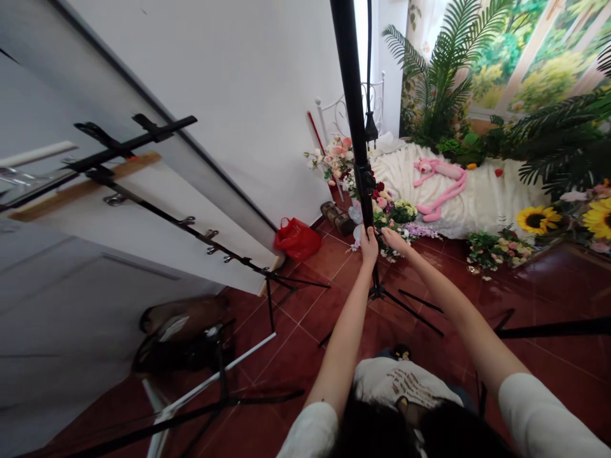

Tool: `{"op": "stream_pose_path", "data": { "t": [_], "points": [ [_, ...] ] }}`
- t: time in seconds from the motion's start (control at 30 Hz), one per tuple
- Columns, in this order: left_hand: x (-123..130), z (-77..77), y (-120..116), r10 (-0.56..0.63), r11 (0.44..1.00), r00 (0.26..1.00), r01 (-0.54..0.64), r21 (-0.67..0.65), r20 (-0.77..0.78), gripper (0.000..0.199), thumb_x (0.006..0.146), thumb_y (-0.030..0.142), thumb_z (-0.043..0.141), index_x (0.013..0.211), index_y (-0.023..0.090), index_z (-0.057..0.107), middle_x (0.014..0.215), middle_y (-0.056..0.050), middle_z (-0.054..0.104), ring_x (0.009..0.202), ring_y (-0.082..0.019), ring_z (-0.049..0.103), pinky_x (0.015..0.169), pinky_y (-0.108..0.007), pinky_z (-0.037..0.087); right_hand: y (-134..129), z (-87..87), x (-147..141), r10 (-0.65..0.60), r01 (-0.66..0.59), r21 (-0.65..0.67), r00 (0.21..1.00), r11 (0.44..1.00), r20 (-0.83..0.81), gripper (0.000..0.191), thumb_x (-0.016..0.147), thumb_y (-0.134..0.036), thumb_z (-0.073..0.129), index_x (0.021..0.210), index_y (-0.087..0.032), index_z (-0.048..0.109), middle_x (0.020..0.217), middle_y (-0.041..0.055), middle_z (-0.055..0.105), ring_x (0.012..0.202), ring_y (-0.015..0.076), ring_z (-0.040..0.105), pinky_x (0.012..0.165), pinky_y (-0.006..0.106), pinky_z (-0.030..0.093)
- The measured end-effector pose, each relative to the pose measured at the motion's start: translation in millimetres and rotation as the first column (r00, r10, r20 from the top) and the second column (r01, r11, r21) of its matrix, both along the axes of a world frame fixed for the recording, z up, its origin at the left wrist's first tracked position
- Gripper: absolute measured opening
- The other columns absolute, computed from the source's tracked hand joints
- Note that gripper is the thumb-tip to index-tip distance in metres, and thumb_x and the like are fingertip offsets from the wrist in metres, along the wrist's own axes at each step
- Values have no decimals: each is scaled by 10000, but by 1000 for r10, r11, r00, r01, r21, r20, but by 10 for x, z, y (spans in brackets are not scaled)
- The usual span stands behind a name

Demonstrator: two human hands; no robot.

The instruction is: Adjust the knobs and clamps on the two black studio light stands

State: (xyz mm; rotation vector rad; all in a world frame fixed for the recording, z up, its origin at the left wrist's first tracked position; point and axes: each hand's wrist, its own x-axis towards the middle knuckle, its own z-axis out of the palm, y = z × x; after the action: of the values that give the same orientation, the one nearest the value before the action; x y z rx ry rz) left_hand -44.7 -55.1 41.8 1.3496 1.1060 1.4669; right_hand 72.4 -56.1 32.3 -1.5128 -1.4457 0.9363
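Observation:
A black light stand (354, 102) rises upright in front of me on folded-out tripod legs. My left hand (369, 245) is wrapped round its pole, below a dark locking collar (365, 180). Just to the right of the pole, my right hand (394, 241) is closed, fingers curled in; what it holds, if anything, is hidden. Along the upper pole hangs a black cable with a plug (371, 127) at its end. Behind both hands lie bunches of artificial flowers (403, 212).
Left stands a clamp-fitted frame with a white board (191, 235); a red bag (298, 239) sits by the wall. A pink plush toy (442, 181) lies on the white-draped bed (496, 191). More black stand legs (558, 329) cross the tiled floor (305, 299) at right.

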Motion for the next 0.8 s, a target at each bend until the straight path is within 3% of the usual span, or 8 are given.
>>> {"op": "stream_pose_path", "data": {
  "t": [0.13, 0.3, 0.5, 0.63, 0.73, 0.8],
  "points": [
    [6, -27, 18, -3, 1000, 1000, 3, 24, 6, 534, 891, 709, 329, 797, 215, 510, 748, -23, 542, 708, -167, 556, 768, -305, 476, -59, -38, 16, 13, -14, -5, 987, 1000, -163, 386, 898, -584, 415, 772, -223, 466, 614, -66, 429, 528, 95, 397, 512, 206, 354],
    [12, 9, -2, 8, 1000, 1000, -9, 12, 11, 518, 899, 687, 352, 799, 207, 520, 762, -34, 575, 745, -166, 572, 780, -292, 470, -142, 28, 24, 27, -59, -71, 919, 996, -394, 469, 796, -668, 536, 908, -213, 511, 588, -107, 325, 483, 63, 281, 473, 186, 282],
    [20, 31, -18, 32, 999, 999, -32, 24, -5, 526, 900, 687, 359, 778, 200, 516, 738, -34, 578, 742, -161, 565, 746, -280, 450, -159, 11, 35, 57, -96, -37, 814, 995, -579, 323, 798, -479, 606, 967, -225, 500, 585, -115, 340, 452, 55, 276, 459, 175, 266],
    [22, 18, -7, 23, 999, 1000, -22, 27, -5, 527, 905, 690, 337, 787, 204, 503, 718, -22, 560, 669, -144, 539, 686, -265, 436, -174, -35, 134, 18, -68, -93, 888, 993, -459, 137, 847, -345, 464, 910, -225, 486, 600, -92, 417, 437, 69, 325, 444, 177, 279],
    [19, 27, -14, 37, 999, 999, -37, 39, -5, 530, 900, 694, 346, 776, 204, 504, 702, -20, 551, 659, -145, 534, 681, -266, 436, -206, -12, 248, 26, -52, -162, 988, 985, -155, 136, 843, -226, 409, 837, -191, 540, 610, -54, 475, 458, 82, 380, 455, 196, 309],
    [18, 39, -23, 44, 998, 999, -44, 41, -7, 538, 898, 697, 349, 766, 201, 511, 702, -25, 560, 664, -147, 539, 692, -271, 441, -223, 65, 304, 78, -64, -161, 994, 985, 82, 120, 812, -166, 457, 786, -169, 575, 640, -22, 523, 521, 93, 443, 510, 209, 372]
  ]
}}
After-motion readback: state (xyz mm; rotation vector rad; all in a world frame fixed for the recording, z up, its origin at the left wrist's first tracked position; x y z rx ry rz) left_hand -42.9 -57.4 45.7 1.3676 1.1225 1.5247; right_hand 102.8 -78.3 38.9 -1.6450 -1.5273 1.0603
